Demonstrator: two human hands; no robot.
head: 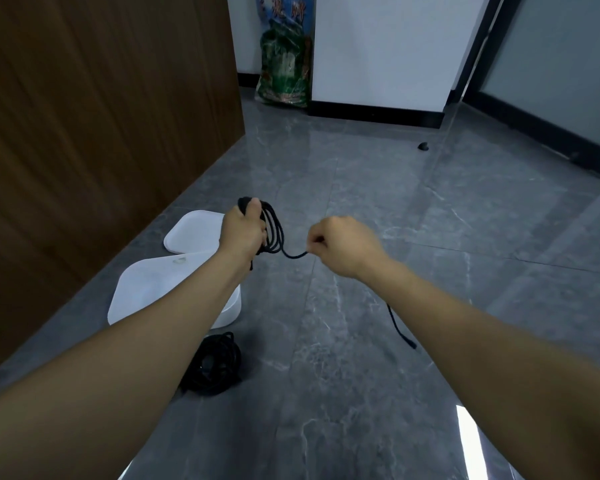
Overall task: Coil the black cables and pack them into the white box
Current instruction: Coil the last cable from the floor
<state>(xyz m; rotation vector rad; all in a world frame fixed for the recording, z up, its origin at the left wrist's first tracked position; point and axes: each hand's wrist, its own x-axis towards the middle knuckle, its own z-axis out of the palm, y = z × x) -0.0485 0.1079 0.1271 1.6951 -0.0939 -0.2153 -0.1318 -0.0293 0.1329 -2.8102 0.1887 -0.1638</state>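
Black cable (274, 233): we grip its loops in our left hand (243, 233); our right hand (340, 245) pinches the free run just beside.
Tail (400, 327): uncoiled, beneath our right forearm.
Second cable (215, 365): bundled below our left arm.
White box (142, 289): holds no cable that we can see.

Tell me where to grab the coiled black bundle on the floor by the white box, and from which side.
Judging by its pose, take the coiled bundle from above. It lies flat on the grey floor, so a grip could close across all the stacked loops on the side away from the white box, where the floor is bare. The left forearm hides its near-left edge, and both hands are busy on the other cable.
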